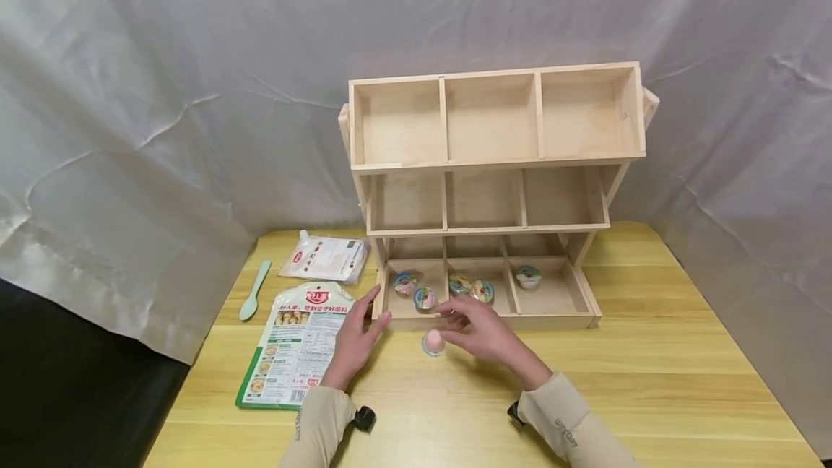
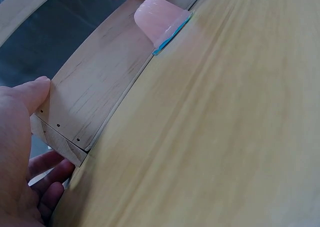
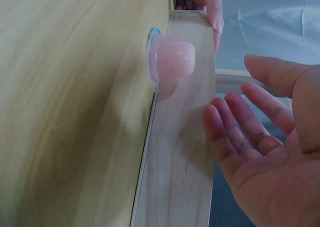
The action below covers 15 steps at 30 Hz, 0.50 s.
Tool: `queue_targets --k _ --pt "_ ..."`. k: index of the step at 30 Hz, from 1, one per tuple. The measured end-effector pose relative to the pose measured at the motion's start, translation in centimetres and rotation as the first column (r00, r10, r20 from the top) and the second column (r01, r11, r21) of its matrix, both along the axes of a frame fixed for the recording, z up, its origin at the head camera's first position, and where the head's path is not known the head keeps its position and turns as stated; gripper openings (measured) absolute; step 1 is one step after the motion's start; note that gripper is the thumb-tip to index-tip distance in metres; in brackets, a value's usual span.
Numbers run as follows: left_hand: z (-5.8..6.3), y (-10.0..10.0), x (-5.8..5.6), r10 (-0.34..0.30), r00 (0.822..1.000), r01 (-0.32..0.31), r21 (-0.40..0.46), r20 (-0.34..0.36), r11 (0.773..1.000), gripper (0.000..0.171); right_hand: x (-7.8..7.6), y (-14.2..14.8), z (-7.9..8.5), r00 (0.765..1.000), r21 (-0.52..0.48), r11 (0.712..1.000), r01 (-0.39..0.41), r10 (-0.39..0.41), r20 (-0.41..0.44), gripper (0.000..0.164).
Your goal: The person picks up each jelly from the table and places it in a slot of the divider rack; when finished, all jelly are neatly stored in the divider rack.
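A pink jelly cup [image 1: 433, 342] stands upside down on the table, lid underneath, close to the front board of a wooden rack [image 1: 494, 322]. My right hand [image 1: 477, 331] hovers just right of it, fingers spread and nothing held; the right wrist view shows a gap between fingertips and cup. My left hand [image 1: 356, 344] holds the rack's lower left front corner, thumb against the front board and fingers around the side. Inside the bottom tier, two jelly cups [image 1: 425, 298] lie in the left compartment, two more jelly cups [image 1: 482, 290] in the middle, one jelly cup [image 1: 529, 277] in the right.
Left of the rack lie a green-edged seasoning packet [image 1: 292, 352], a white spouted pouch [image 1: 327, 257] and a pale green spoon [image 1: 255, 291]. The rack's two upper tiers [image 1: 492, 118] rise above the hands. Grey cloth [image 1: 195, 56] hangs behind the table.
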<state>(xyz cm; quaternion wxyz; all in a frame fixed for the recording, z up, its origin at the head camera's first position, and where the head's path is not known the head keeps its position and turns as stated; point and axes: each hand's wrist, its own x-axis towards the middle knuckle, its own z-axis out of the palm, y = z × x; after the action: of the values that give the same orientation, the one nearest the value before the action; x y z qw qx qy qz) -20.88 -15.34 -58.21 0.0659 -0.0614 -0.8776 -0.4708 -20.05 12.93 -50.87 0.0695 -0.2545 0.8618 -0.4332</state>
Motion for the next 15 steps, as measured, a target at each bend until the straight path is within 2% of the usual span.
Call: queue_targets --k 7,15 --pt "0.0 -0.1 0.0 0.006 1.000 -0.006 0.002 0.001 1.000 0.066 0.4 -0.5 -0.4 0.997 0.044 0.997 -0.068 0.070 -0.034 0.043" --pt "-0.1 0.0 0.0 0.005 1.000 -0.005 -0.004 -0.012 1.000 0.065 0.8 -1.1 -1.3 0.991 0.084 0.991 -0.104 0.110 -0.081 0.035"
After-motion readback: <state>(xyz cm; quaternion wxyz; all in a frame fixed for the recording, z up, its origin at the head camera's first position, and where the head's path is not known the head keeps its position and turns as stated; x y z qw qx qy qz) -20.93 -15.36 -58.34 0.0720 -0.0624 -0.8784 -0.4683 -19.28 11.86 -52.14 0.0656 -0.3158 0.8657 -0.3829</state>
